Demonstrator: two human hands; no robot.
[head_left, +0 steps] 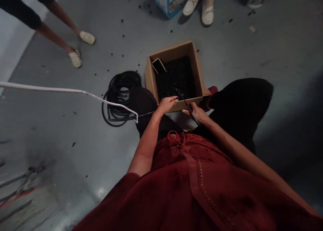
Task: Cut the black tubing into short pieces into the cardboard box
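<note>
My left hand point(166, 105) is closed around a black hose point(146, 114) at the near rim of a cardboard box point(180, 105). From the hand, the hose runs back to a loose coil point(120, 86) on the floor. My right hand point(198, 113) grips what looks like dark scissors point(182, 97); their narrow tips reach over the box edge, close to my left fingers. Small black pieces point(176, 72) cover the inside of the box. Against its far left corner leans a dark rectangular item with pale edges point(158, 66).
A white cable point(83, 92) crosses from the left toward my knee. More black bits point(122, 21) are scattered on the floor. Two people's feet point(87, 38) stand beyond, near a blue carton point(166, 2). Blurred rods point(17, 187) are at lower left.
</note>
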